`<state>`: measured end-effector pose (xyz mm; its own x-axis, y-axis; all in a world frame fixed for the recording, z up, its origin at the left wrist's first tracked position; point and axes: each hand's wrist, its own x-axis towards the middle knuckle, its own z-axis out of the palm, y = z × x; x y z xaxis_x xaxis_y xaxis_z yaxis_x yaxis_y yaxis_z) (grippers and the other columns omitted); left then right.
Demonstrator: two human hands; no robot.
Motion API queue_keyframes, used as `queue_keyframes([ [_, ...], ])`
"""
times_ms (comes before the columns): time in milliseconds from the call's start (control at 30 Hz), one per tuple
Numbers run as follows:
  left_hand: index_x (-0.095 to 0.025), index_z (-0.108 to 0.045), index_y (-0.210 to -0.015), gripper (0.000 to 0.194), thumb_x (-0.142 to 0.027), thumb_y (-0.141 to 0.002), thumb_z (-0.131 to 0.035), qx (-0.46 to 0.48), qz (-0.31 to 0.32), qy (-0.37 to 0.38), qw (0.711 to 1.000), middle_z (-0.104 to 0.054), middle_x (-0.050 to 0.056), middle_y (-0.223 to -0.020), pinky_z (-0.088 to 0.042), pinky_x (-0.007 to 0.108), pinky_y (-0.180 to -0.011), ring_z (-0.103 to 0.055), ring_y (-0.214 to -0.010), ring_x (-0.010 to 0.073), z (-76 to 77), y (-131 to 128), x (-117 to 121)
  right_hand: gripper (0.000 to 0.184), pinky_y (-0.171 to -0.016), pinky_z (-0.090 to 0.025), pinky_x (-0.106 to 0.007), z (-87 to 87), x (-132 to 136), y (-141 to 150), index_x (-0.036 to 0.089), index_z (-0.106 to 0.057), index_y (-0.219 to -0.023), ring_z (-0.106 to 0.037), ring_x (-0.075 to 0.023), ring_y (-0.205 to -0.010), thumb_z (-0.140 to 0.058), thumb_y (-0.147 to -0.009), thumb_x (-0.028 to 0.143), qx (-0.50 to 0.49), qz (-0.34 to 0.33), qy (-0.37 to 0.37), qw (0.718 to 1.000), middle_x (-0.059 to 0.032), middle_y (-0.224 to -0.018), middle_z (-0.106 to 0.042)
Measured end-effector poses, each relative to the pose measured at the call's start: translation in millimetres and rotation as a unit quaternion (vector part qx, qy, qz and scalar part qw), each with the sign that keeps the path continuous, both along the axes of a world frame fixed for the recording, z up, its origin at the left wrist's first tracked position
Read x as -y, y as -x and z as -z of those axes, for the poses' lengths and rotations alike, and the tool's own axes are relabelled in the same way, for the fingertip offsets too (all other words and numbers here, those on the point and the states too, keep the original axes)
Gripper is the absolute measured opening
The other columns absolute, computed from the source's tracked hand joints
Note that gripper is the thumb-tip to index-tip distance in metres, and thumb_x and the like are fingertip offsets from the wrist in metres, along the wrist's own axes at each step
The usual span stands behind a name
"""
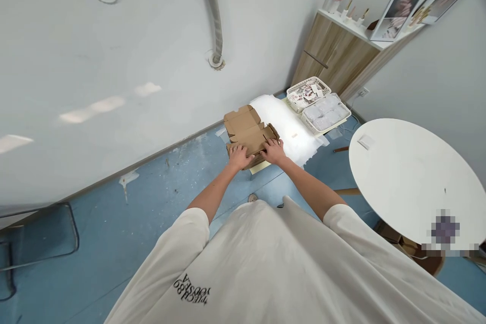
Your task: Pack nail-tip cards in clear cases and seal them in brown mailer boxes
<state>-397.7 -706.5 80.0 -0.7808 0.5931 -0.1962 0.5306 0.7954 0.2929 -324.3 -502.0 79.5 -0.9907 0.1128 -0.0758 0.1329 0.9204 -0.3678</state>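
Flattened brown cardboard boxes (245,124) lie stacked at the left end of the low pale-yellow table (259,167). Right of them, a thin white sheet (298,134) covers its middle. At the far right corner, a white slotted plastic basket (292,102) holds small printed cards (309,92); before it, at the near right corner, a second white plastic basket (334,123) holds whitish wrapped packets (324,114). The brown wood-grain cabinet (322,50) stands behind, the white round-topped table (410,177) to the right.

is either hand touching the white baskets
No, the left hand and right hand are both on the cardboard, apart from the white baskets.
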Motion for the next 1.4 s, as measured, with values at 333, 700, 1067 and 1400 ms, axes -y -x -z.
queue_keyframes([
  [333, -0.024, -0.067, -0.125, 0.036, -0.033, -0.097, -0.045, 0.007, 0.032, -0.005, 0.999, -0.064, 0.01, -0.134, -0.023, 0.055, -0.12, -0.049, -0.133, 0.0313, -2.6, 3.9, -0.6, 0.046, -0.119, -0.008, -0.061, -7.0, 6.4, 5.3, 0.021, -0.063, -0.129, -0.038, -0.0338, -0.138, -0.039, -0.102, 0.049, 0.055, 0.014, -0.061, 0.996, -0.0158, -0.142, -0.056],
  [700, -0.03, -0.061, -0.139, 0.045, -0.022, -0.1, -0.041, -0.092, 0.095, 0.002, 0.991, -0.058, 0.01, -0.145, -0.013, 0.07, -0.119, -0.042, -0.14, 0.036, -7.6, -11.4, 10.0, 0.044, -0.119, -0.008, -0.06, -16.7, 11.2, 3.6, 0.015, -0.06, -0.134, -0.042, -0.0344, -0.134, -0.042, -0.099, 0.035, 0.064, -0.003, -0.13, 0.989, -0.0179, -0.142, -0.057],
  [1067, -0.015, -0.069, -0.125, 0.041, -0.008, -0.093, -0.044, -0.214, 0.145, 0.0, 0.966, -0.066, 0.018, -0.129, -0.028, 0.057, -0.117, -0.056, -0.124, 0.0319, -63.9, -14.0, 0.7, 0.05, -0.115, -0.013, -0.051, -29.7, 10.8, 4.9, 0.016, -0.053, -0.145, -0.053, -0.0325, -0.121, -0.036, -0.099, 0.022, 0.02, -0.009, -0.163, 0.986, -0.0171, -0.132, -0.065],
  [1400, -0.018, -0.06, -0.14, 0.049, -0.01, -0.098, -0.037, -0.244, 0.143, -0.031, 0.959, -0.059, 0.016, -0.143, -0.024, 0.056, -0.122, -0.049, -0.138, 0.0303, -84.4, -15.2, 2.5, 0.06, -0.104, -0.029, -0.044, -40.9, 13.6, 10.5, 0.014, -0.039, -0.157, -0.055, -0.0329, -0.121, -0.036, -0.097, 0.017, 0.003, 0.02, -0.185, 0.983, -0.0215, -0.14, -0.059],
])
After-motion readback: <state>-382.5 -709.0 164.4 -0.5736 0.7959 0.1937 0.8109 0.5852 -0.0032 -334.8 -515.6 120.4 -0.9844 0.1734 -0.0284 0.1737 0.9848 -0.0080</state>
